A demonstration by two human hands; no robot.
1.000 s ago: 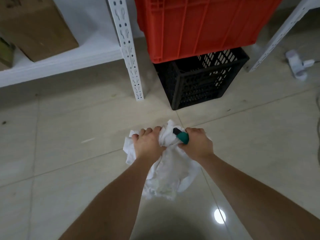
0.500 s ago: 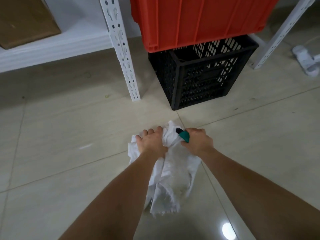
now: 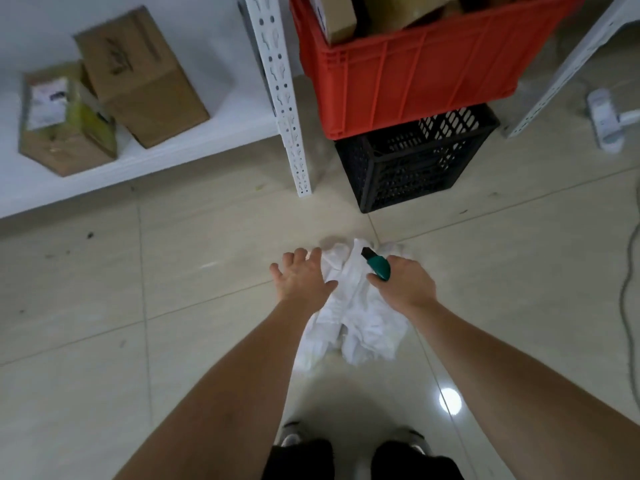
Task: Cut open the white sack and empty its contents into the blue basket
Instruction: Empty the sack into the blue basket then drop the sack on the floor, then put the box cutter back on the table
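The white sack (image 3: 360,320) hangs limp and crumpled over the tiled floor, between my two hands. My left hand (image 3: 301,278) is at the sack's upper left with its fingers spread apart; only the thumb side touches the cloth. My right hand (image 3: 407,285) is closed on a green-handled cutter (image 3: 379,268), whose dark tip points up and left over the sack's top, and it also pinches the sack's upper right. No blue basket is in view.
A red crate (image 3: 415,81) holding boxes sits on a black crate (image 3: 408,164) straight ahead. A white shelf upright (image 3: 284,98) stands left of them, with cardboard boxes (image 3: 145,81) on the low shelf. A power strip (image 3: 604,119) and a cable (image 3: 627,278) lie at the right.
My left hand has opened, its fingers now spread off the sack it was gripping. The sack hangs lower and longer. The view has tilted, showing the boxes and my shoes.
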